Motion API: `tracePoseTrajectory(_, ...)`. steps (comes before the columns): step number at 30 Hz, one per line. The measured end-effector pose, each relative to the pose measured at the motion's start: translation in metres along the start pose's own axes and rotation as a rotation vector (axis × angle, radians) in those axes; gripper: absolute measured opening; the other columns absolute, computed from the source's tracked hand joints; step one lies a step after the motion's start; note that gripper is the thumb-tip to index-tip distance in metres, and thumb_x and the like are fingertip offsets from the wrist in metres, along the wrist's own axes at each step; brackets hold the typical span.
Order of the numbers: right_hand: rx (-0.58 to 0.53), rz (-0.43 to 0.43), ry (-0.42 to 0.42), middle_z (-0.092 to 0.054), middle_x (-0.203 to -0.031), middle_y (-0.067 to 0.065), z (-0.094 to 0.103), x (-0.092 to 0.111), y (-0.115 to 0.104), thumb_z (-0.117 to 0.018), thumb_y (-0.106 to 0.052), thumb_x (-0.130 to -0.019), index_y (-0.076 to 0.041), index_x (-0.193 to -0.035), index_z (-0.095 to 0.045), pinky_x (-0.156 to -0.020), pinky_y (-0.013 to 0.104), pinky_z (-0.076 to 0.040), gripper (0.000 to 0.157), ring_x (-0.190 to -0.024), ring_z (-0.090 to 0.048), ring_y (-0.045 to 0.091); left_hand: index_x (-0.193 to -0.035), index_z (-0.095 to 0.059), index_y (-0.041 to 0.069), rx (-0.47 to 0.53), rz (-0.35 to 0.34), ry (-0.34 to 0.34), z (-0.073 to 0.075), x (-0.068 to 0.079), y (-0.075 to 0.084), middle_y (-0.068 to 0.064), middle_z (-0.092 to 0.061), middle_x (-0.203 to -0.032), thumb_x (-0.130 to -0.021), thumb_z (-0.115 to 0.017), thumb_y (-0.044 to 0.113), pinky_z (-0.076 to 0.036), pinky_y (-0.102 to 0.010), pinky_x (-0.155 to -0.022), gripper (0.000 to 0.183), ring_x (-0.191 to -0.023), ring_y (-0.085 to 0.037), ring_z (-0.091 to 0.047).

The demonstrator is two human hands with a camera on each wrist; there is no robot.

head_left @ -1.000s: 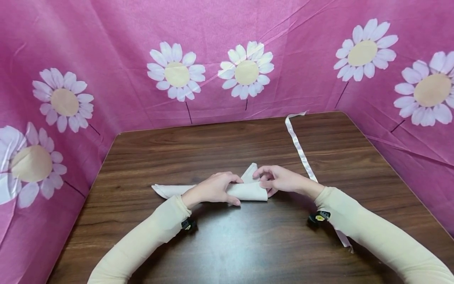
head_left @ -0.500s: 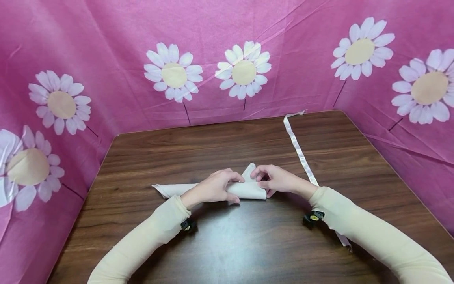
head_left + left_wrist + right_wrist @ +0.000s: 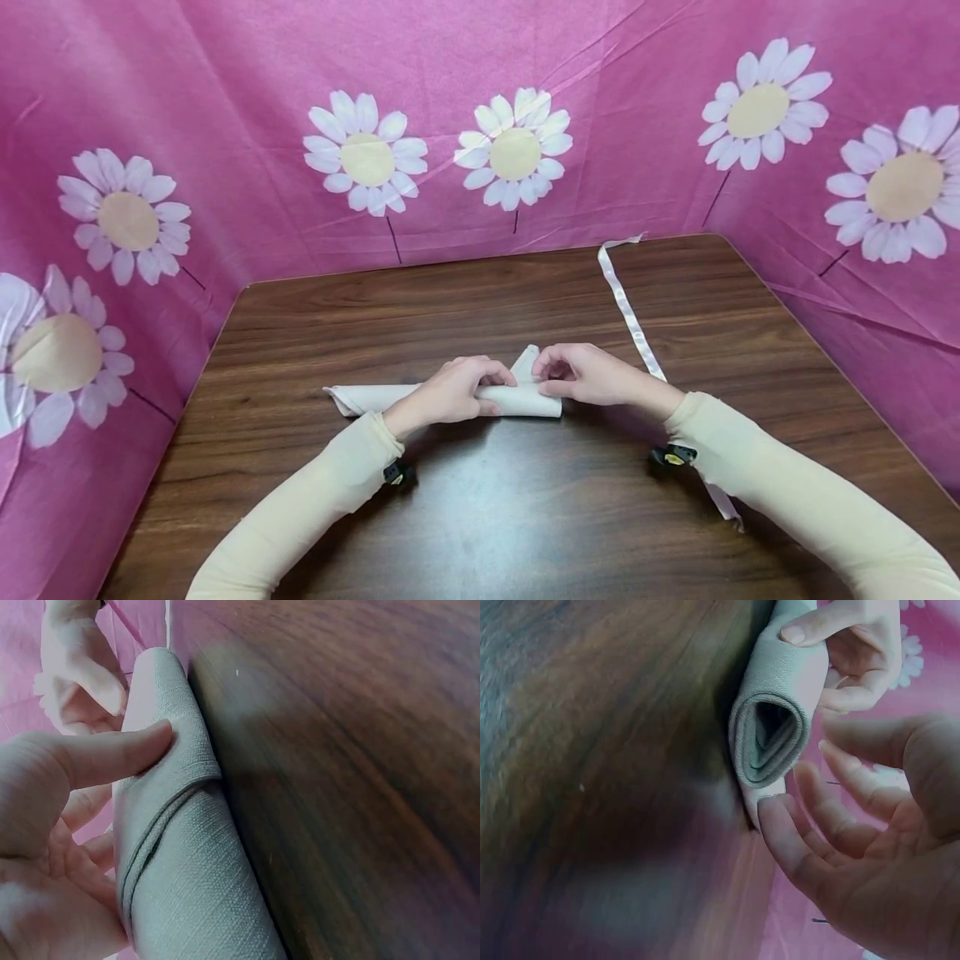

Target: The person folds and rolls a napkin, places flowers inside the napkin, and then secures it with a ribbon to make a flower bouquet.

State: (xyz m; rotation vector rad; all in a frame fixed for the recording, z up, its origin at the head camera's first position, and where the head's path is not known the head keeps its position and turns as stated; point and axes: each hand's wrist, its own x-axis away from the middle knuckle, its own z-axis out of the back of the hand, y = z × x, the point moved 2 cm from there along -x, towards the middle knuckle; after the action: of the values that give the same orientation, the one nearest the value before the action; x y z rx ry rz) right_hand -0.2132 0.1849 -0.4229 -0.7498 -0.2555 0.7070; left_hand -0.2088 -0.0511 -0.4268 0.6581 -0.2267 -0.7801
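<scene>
A pale, woven cloth (image 3: 532,402), rolled into a tube, lies crosswise on the wooden table. One pointed corner (image 3: 527,363) sticks out flat beyond its far side. My left hand (image 3: 459,390) grips the middle of the roll; in the left wrist view its thumb presses the near side of the cloth (image 3: 206,874) and the fingers go round behind. At the roll's right end is my right hand (image 3: 594,373), with fingers loosely bent. The right wrist view shows these fingertips beside the roll's layered, hollow end (image 3: 769,742), thumb and fingers apart.
A white satin ribbon (image 3: 630,315) runs from the table's back edge down under my right forearm, its other end (image 3: 723,506) showing past the sleeve. Pink fabric (image 3: 442,50) with printed daisies surrounds the table (image 3: 360,321) at the back and sides.
The roll has turned slightly and its near edge has shifted away from me. The left thumb has drawn in against it. My right thumb and fingers have come up from the roll's lower right end.
</scene>
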Motion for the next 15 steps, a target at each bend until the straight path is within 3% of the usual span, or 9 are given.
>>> tracePoseTrajectory(3, 0.057, 0.075, -0.008, -0.068, -0.105, 0.004, -0.001, 0.004, -0.005, -0.082, -0.015, -0.087, -0.003, -0.113, -0.067, -0.087, 0.04, -0.055, 0.033, -0.099, -0.065, 0.024, -0.112, -0.071, 0.015, 0.008, -0.003, -0.001, 0.001, 0.0, 0.001, 0.005, -0.073, -0.101, -0.081, -0.085, 0.008, -0.05, -0.033, -0.085, 0.034, -0.095, -0.009, -0.065)
tracePoseTrajectory(6, 0.147, 0.129, -0.01, -0.066, -0.106, 0.001, -0.005, 0.007, -0.007, -0.087, -0.023, -0.081, -0.005, -0.116, -0.067, -0.086, 0.04, -0.051, 0.044, -0.096, -0.062, 0.022, -0.112, -0.071, 0.014, 0.022, 0.0, -0.014, 0.003, 0.001, 0.0, 0.005, -0.073, -0.1, -0.082, -0.085, 0.008, -0.05, -0.032, -0.084, 0.034, -0.094, -0.008, -0.065)
tracePoseTrajectory(11, 0.216, 0.098, -0.005, -0.064, -0.104, -0.005, -0.009, 0.012, -0.01, -0.091, -0.029, -0.076, -0.01, -0.116, -0.066, -0.082, 0.035, -0.049, 0.051, -0.092, -0.059, 0.013, -0.113, -0.07, 0.014, 0.065, 0.003, -0.046, 0.002, 0.0, -0.002, 0.007, -0.072, -0.097, -0.083, -0.083, 0.008, -0.05, -0.029, -0.083, 0.033, -0.091, -0.006, -0.064)
tracePoseTrajectory(15, 0.185, 0.044, -0.01, -0.068, -0.101, -0.005, -0.009, 0.013, -0.008, -0.09, -0.027, -0.078, -0.009, -0.113, -0.067, -0.078, 0.032, -0.054, 0.045, -0.089, -0.063, 0.009, -0.114, -0.07, 0.013, 0.088, 0.008, -0.062, 0.002, 0.0, -0.003, 0.007, -0.071, -0.096, -0.084, -0.083, 0.007, -0.05, -0.029, -0.083, 0.034, -0.09, -0.007, -0.064)
